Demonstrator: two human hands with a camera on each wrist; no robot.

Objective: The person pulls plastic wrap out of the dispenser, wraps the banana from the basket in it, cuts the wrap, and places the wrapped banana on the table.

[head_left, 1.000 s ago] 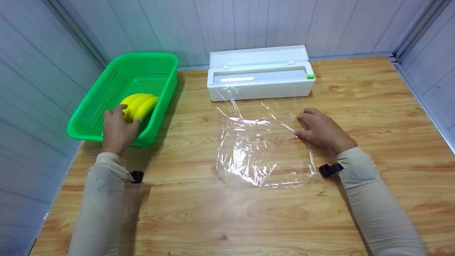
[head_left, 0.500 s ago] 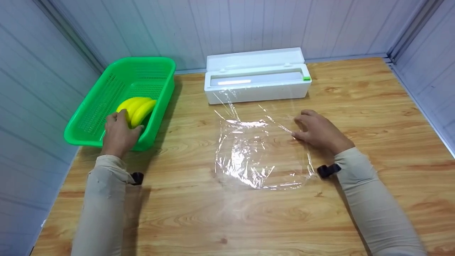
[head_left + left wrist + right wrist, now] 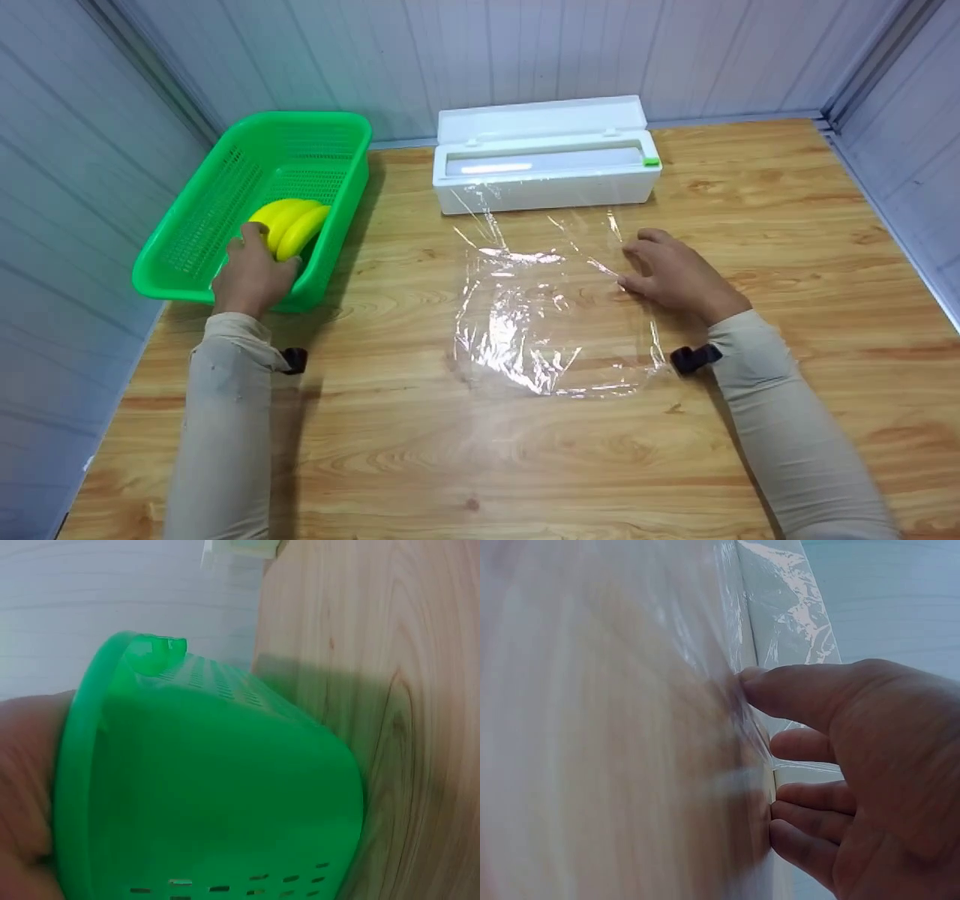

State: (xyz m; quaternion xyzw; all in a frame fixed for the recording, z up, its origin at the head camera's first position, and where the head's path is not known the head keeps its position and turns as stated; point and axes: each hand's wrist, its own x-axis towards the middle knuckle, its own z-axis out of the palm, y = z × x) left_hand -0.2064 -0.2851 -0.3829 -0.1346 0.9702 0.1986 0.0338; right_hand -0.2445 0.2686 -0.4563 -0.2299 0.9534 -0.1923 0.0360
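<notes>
A green plastic basket [image 3: 349, 199] stands at the left, with a bunch of yellow bananas [image 3: 304, 229] inside. My left hand [image 3: 255, 274] reaches over its near rim and grips the near end of the bunch, fingers curled over it and thumb at the right side. The left wrist view has the basket's outer wall [image 3: 225, 772], which hides the fingers. Clear plastic wrap [image 3: 555, 322] stretches from a white dispenser box [image 3: 547, 193] onto the table. At its right edge, my right hand [image 3: 675, 277] touches the film with the thumb tip, the other fingers spread apart from the thumb.
The dispenser's lid [image 3: 540, 120] is up, and a green slider [image 3: 651, 161] sits at its right end. Pale panelled walls [image 3: 525, 52] close off the back and both sides. The table [image 3: 405, 450] is wood-grained.
My left hand has closed in on the bananas, its fingers now curled over their near end. The right hand stays at the film's edge. The head view shifts slightly.
</notes>
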